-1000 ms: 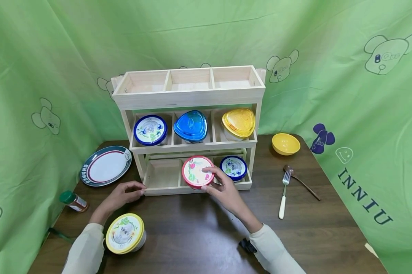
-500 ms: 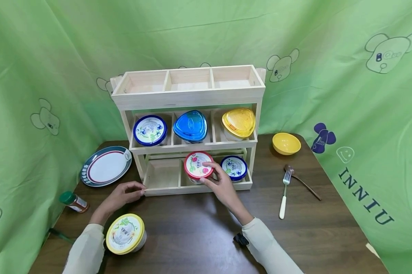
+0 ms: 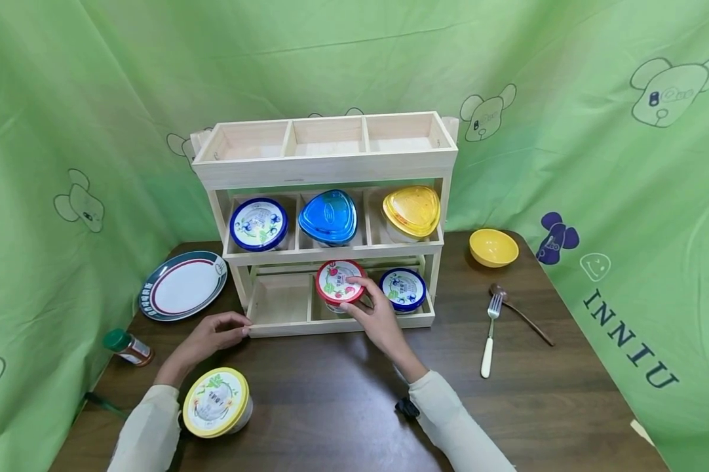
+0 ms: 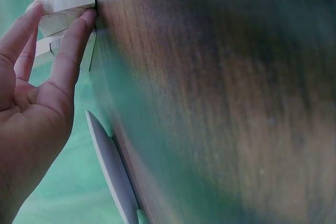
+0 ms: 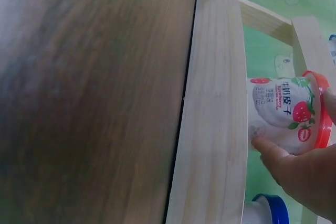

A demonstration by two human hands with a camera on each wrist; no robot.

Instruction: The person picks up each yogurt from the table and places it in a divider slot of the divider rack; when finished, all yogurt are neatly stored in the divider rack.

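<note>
Bright, even light in the head view, soft shadows under the wooden shelf (image 3: 325, 223), wide-angle bending at the edges, dull sheen on the dark worktop (image 3: 343, 400), both wrist views close and blurred, worktop grain smeared

A dark brown wooden table (image 3: 343, 400) carries a pale three-tier wooden rack (image 3: 325, 164), an oval white plate with dark rim (image 3: 182, 285), a green-capped spice bottle (image 3: 127, 347), a yellow-lidded tub (image 3: 215, 402), a yellow bowl (image 3: 493, 247), a white-handled fork (image 3: 487, 334) and a brown wooden spoon (image 3: 516, 312).
</note>
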